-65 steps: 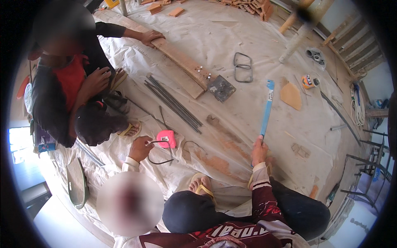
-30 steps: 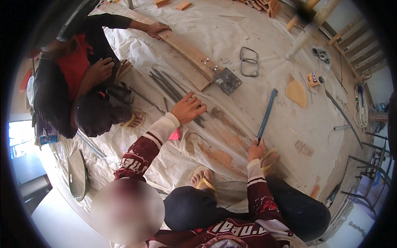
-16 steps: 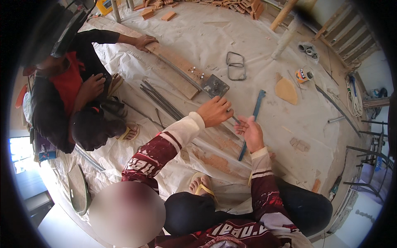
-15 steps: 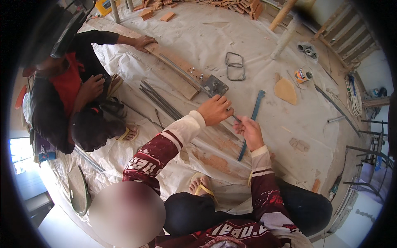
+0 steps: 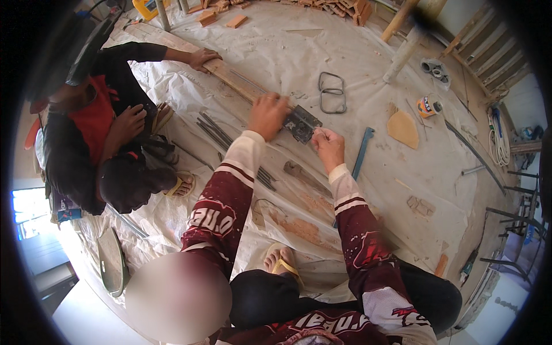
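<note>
Rod of thin grey metal (image 5: 247, 80) lies lengthwise along a long brown wooden plank (image 5: 231, 81) and extends over a dark square plate (image 5: 301, 131) at the plank's near end. Left hand (image 5: 268, 117) is at the rod, just beside the plate; motion blur prevents telling whether its fingers are apart or together. Right hand (image 5: 330, 148) is at the plate's right edge, thumb and fingers clamped on the rod's end. Bundle of straight dark grey rods (image 5: 215, 131) lies on the plank's near side. Long blue bar (image 5: 363, 152) lies right of the right hand. Co-worker's hand (image 5: 204, 58) rests on the plank.
</note>
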{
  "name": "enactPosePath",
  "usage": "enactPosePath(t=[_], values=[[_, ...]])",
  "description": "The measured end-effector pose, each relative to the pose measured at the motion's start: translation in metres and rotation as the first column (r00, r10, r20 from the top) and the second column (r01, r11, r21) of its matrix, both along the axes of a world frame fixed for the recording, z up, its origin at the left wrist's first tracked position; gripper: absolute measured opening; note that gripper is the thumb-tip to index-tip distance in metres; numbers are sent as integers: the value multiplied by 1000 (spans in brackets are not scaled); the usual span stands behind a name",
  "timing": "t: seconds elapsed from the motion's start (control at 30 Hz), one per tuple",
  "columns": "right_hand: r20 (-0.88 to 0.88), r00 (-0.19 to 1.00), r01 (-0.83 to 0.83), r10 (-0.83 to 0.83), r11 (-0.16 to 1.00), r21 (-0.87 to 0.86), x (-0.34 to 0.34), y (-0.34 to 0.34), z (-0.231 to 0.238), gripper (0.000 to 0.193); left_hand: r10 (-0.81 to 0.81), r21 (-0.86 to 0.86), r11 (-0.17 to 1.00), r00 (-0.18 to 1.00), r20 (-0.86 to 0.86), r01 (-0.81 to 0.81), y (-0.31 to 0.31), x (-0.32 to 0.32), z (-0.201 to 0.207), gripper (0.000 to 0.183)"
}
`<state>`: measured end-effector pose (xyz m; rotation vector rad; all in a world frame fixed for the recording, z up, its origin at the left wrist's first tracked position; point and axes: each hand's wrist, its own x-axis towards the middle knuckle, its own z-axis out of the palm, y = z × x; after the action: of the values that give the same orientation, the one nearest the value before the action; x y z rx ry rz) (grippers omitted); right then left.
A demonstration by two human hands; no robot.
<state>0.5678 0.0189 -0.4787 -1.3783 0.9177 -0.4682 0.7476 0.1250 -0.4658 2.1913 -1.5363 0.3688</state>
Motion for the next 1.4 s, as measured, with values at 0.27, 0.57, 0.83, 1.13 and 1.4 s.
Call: enactPosePath(t=[0.27, 0.57, 0.83, 1.13, 1.4], values=[[-180, 979, -180, 96, 821, -542, 9, -2, 2, 31, 179, 169, 972, 980, -91, -162, 31, 44, -14, 33], [-786, 600, -225, -148, 912, -343, -127, 1, -44, 47, 57, 186, 980, 996, 64, -68, 26, 69, -40, 38], [-728, 651, -157, -214, 900, -406, -161, -7, -92, 48, -26, 488, 872, 994, 102, -27, 1, 88, -26, 40], [-336, 895, 349, -295, 930, 114, -174, -6, -72, 18, -32, 359, 933, 999, 27, 20, 22, 114, -37, 32], [-344, 933, -203, 106, 944, -259, -132, -64, 28, 37, -44, 262, 964, 998, -39, 53, 25, 107, -46, 31]])
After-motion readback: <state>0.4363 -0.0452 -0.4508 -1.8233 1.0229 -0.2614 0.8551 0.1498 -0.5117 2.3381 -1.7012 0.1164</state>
